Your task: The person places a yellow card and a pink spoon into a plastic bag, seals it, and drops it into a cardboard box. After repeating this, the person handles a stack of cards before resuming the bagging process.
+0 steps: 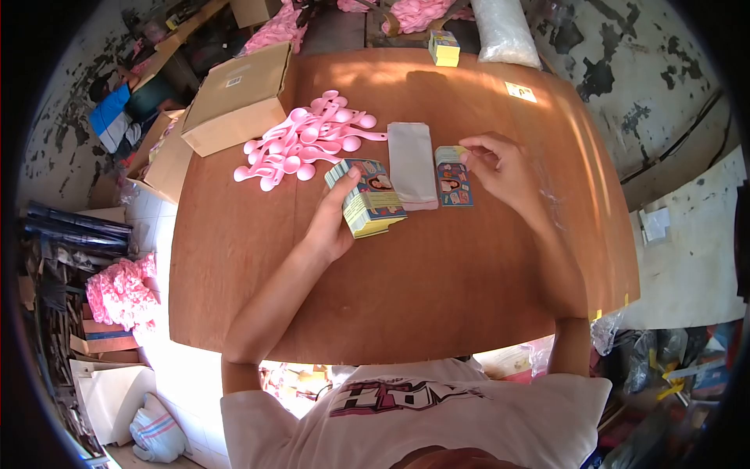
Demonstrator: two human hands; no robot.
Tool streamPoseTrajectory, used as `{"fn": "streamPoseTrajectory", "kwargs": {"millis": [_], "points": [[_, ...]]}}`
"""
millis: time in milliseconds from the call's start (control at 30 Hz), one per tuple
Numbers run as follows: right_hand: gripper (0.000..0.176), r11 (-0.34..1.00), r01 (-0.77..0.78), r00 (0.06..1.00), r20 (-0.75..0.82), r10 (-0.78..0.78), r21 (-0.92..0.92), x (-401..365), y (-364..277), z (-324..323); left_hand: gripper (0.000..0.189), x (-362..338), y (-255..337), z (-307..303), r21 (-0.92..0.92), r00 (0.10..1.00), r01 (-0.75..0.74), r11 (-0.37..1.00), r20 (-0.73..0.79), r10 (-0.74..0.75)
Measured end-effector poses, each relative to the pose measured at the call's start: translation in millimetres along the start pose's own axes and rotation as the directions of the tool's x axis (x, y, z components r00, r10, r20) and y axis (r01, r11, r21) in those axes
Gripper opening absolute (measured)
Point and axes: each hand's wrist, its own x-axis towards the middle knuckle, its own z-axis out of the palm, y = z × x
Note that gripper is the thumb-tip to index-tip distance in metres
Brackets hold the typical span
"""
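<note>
A thick stack of printed cards (373, 205) is gripped in my left hand (334, 215), with the thumb on its upper face. To the right, my right hand (500, 168) has its thumb and fingertips pinched together at the top corner of a smaller card pile (455, 184) on the table; whatever lies between the fingertips is too small to make out. Between the two hands lies a stack of flat whitish sleeves (412, 164). A heap of pink plastic spoons (305, 141) spreads beyond my left hand.
On the brown table (437, 297), a closed cardboard box (238, 98) stands at the back left. Another card stack (444, 48), a single card (521, 92) and a clear plastic bag (504, 35) are at the far side. A person (117, 109) is at the far left.
</note>
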Motion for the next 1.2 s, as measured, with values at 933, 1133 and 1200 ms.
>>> {"fn": "streamPoseTrajectory", "kwargs": {"millis": [933, 1133, 1200], "points": [[0.015, 0.941, -0.155, 0.974, -0.115, 0.196, 0.300, 61, 109, -31, 0.058, 3, -36, -24, 0.308, 0.955, 0.025, 0.951, 0.275, -0.114], [0.018, 0.955, -0.127, 0.982, -0.101, 0.159, 0.270, -2, 81, -50, 0.055, 3, -33, -26, 0.269, 0.945, 0.058, 0.961, 0.295, -0.140], [0.021, 0.975, -0.162, 0.959, -0.210, 0.192, 0.150, -48, 53, -68, 0.056, 3, -34, -30, 0.272, 0.942, 0.056, 0.961, 0.303, -0.141]]}}
